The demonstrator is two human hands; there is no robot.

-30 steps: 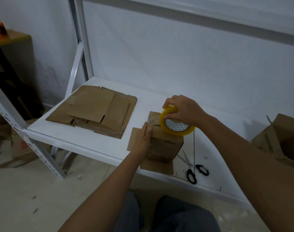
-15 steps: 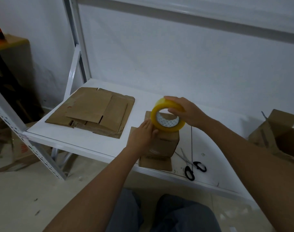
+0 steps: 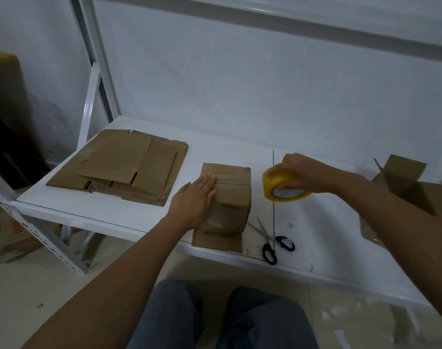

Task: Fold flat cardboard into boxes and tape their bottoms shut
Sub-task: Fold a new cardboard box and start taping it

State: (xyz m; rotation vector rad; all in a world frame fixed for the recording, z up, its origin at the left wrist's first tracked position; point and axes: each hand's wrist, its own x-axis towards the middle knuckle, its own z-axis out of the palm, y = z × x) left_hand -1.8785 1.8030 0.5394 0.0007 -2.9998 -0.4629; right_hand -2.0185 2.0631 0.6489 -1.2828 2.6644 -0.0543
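A small folded cardboard box (image 3: 233,195) stands bottom up on the white shelf (image 3: 315,243), with clear tape across its closed flaps and down its near side. My left hand (image 3: 197,197) lies flat with straight fingers on the box's left top edge. My right hand (image 3: 308,173) grips a yellow roll of tape (image 3: 281,188) from above, to the right of the box and just over the shelf. A pile of flat cardboard sheets (image 3: 124,167) lies on the left part of the shelf.
Black-handled scissors (image 3: 272,241) lie near the shelf's front edge, right of the box. An open cardboard box (image 3: 413,187) sits at the right end. White upright posts (image 3: 94,79) stand at the back left. My knees (image 3: 222,316) are below the shelf edge.
My right hand has carried the tape roll off the box top and to the right, down near the shelf. My left hand now lies flat on the box's top.
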